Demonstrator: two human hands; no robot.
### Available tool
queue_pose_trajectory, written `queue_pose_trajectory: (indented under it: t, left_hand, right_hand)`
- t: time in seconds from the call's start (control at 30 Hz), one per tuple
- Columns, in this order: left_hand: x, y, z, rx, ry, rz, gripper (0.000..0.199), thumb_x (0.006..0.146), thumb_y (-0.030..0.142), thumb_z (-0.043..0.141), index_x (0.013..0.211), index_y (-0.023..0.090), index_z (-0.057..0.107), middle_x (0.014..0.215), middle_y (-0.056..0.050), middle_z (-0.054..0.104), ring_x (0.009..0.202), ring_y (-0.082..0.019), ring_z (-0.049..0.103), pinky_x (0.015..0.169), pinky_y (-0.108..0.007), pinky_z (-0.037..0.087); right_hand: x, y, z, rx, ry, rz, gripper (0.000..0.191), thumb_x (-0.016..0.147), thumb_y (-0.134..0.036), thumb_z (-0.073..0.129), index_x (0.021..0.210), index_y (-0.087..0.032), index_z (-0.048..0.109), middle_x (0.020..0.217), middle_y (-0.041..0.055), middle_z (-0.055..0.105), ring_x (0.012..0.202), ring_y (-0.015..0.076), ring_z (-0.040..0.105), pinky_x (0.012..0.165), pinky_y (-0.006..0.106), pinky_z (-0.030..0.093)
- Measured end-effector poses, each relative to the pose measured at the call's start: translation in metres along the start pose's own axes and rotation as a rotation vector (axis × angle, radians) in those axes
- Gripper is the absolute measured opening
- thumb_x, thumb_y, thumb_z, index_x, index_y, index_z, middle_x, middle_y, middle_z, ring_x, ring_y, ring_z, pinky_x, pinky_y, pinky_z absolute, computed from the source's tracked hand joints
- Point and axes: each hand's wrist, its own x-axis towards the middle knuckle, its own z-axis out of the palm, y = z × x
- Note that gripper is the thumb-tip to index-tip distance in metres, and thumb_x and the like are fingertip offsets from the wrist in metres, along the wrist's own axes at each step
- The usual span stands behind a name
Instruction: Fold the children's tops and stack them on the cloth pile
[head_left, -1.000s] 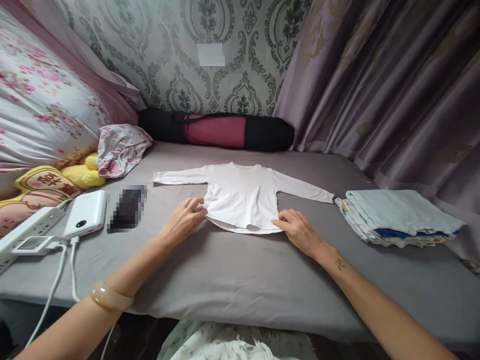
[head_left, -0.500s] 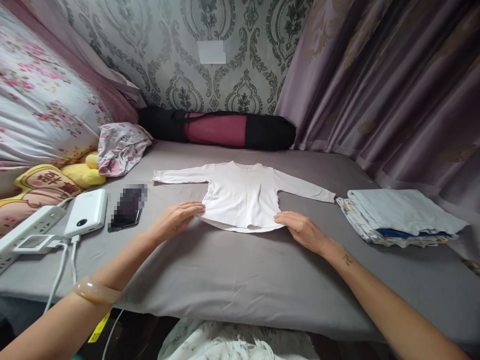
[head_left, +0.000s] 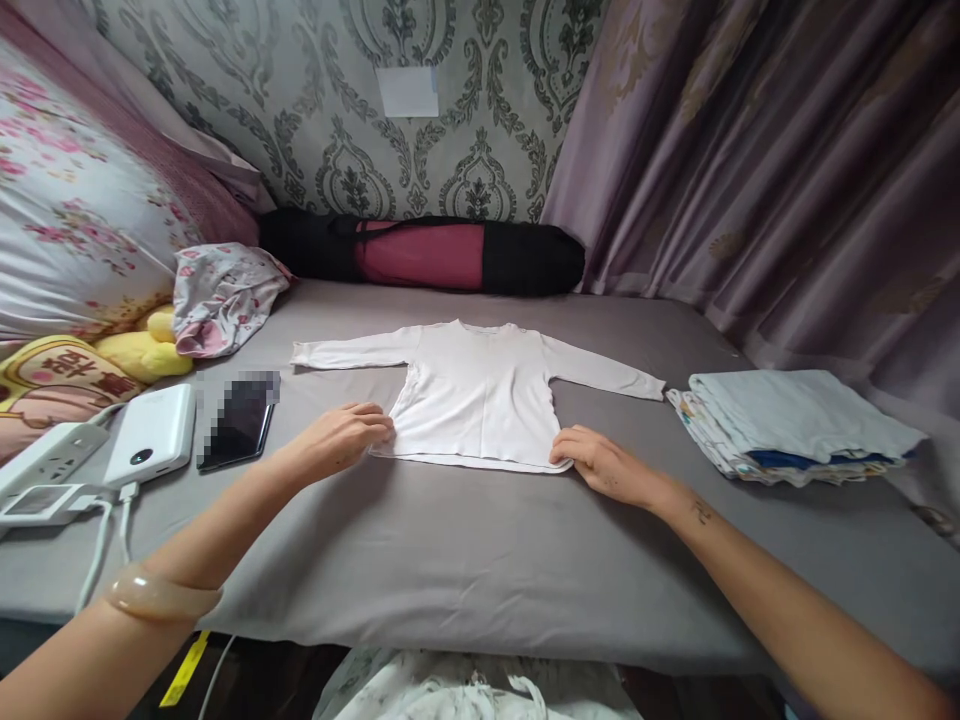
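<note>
A small white long-sleeved shirt (head_left: 480, 395) lies flat with its sleeves spread out to both sides and its neck pointing away from me. My left hand (head_left: 351, 435) pinches the shirt's lower left corner. At the lower right corner, my right hand (head_left: 604, 462) has its fingers closed on the hem. Between the two hands the hem runs nearly straight, with slight wrinkles across the front of the fabric.
Folded clothes (head_left: 802, 415) are stacked on the right of the grey sheet (head_left: 480, 560). On the left are a phone (head_left: 238, 420), a white power bank (head_left: 154, 430) and a power strip (head_left: 52, 460). A black and red bag (head_left: 420, 253) lies along the wall.
My left hand has moved left with its corner of the hem, and the bottom edge is now wider and straighter. The view has shifted slightly.
</note>
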Motion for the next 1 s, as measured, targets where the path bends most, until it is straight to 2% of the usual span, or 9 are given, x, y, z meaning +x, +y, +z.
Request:
queue_pose_trajectory:
  t: [0.13, 0.2, 0.33, 0.4, 0.5, 0.6, 0.73, 0.87, 1.0]
  left_hand:
    - [0.02, 0.006, -0.004, 0.056, -0.075, -0.096, 0.034, 0.077, 0.006, 0.04, 0.08, 0.023, 0.07, 0.09, -0.004, 0.073, 0.089, -0.021, 0.064, 0.08, -0.031, 0.049]
    - [0.044, 0.02, 0.0, 0.066, -0.049, -0.133, 0.034, 0.079, 0.008, 0.04, 0.088, 0.021, 0.071, 0.093, -0.006, 0.072, 0.091, -0.023, 0.064, 0.078, -0.032, 0.05]
    - [0.108, 0.074, 0.024, 0.013, -0.032, -0.059, 0.031, 0.085, 0.011, 0.041, 0.099, 0.019, 0.068, 0.1, -0.01, 0.07, 0.096, -0.023, 0.063, 0.081, -0.032, 0.05]
    - [0.136, 0.107, 0.038, 0.002, -0.061, -0.031, 0.025, 0.089, 0.015, 0.043, 0.098, 0.017, 0.066, 0.099, -0.012, 0.068, 0.093, -0.023, 0.063, 0.078, -0.032, 0.05]
    - [0.162, 0.146, 0.055, -0.038, -0.082, -0.081, 0.027, 0.096, 0.031, 0.043, 0.094, 0.016, 0.065, 0.096, -0.015, 0.066, 0.092, -0.025, 0.063, 0.074, -0.035, 0.05]
    - [0.169, 0.167, 0.061, -0.086, -0.098, -0.183, 0.032, 0.095, 0.044, 0.049, 0.096, 0.015, 0.063, 0.099, -0.015, 0.065, 0.095, -0.026, 0.063, 0.075, -0.035, 0.05]
    - [0.168, 0.175, 0.061, -0.125, -0.121, -0.244, 0.038, 0.087, 0.051, 0.06, 0.1, 0.015, 0.061, 0.103, -0.012, 0.065, 0.095, -0.025, 0.062, 0.076, -0.032, 0.049]
    - [0.169, 0.175, 0.065, -0.089, -0.126, -0.189, 0.023, 0.095, 0.034, 0.048, 0.096, 0.015, 0.062, 0.1, -0.011, 0.065, 0.096, -0.024, 0.062, 0.079, -0.032, 0.049]
    - [0.168, 0.171, 0.072, -0.113, -0.082, -0.151, 0.023, 0.096, 0.026, 0.043, 0.095, 0.015, 0.062, 0.097, -0.01, 0.066, 0.094, -0.023, 0.062, 0.08, -0.032, 0.048]
  right_hand:
    - [0.011, 0.011, -0.012, 0.176, -0.062, 0.172, 0.035, 0.076, -0.003, 0.043, 0.085, -0.022, 0.071, 0.086, 0.0005, 0.071, 0.079, 0.0156, 0.064, 0.075, 0.025, 0.048]
    - [0.025, 0.023, -0.016, 0.162, 0.016, 0.307, 0.03, 0.079, -0.01, 0.046, 0.088, -0.022, 0.073, 0.084, -0.0006, 0.073, 0.076, 0.0157, 0.065, 0.072, 0.025, 0.048]
    - [0.06, 0.056, -0.017, -0.119, 0.23, 0.497, 0.028, 0.087, -0.019, 0.049, 0.102, -0.022, 0.072, 0.105, 0.0054, 0.072, 0.094, 0.0207, 0.064, 0.082, 0.029, 0.048]
    - [0.074, 0.07, -0.014, -0.254, 0.218, 0.552, 0.029, 0.088, -0.017, 0.049, 0.108, -0.021, 0.07, 0.115, 0.0079, 0.068, 0.106, 0.0228, 0.061, 0.086, 0.031, 0.047]
    - [0.086, 0.081, -0.01, -0.386, 0.144, 0.524, 0.031, 0.09, -0.014, 0.047, 0.111, -0.021, 0.068, 0.118, 0.0082, 0.066, 0.112, 0.0235, 0.056, 0.089, 0.031, 0.045]
    - [0.089, 0.086, -0.007, -0.468, 0.076, 0.47, 0.031, 0.091, -0.011, 0.043, 0.108, -0.021, 0.068, 0.111, 0.0085, 0.067, 0.108, 0.0233, 0.056, 0.088, 0.031, 0.042]
    - [0.086, 0.093, -0.008, -0.552, 0.046, 0.402, 0.031, 0.092, -0.008, 0.04, 0.108, -0.018, 0.066, 0.107, 0.0096, 0.066, 0.103, 0.0231, 0.056, 0.085, 0.033, 0.039]
    - [0.084, 0.102, -0.008, -0.637, 0.038, 0.334, 0.029, 0.095, -0.01, 0.039, 0.104, -0.018, 0.066, 0.104, 0.01, 0.065, 0.099, 0.0234, 0.054, 0.082, 0.033, 0.036]
    - [0.084, 0.104, -0.008, -0.696, 0.028, 0.27, 0.026, 0.096, -0.012, 0.04, 0.101, -0.018, 0.065, 0.105, 0.0105, 0.064, 0.098, 0.0237, 0.052, 0.082, 0.034, 0.033]
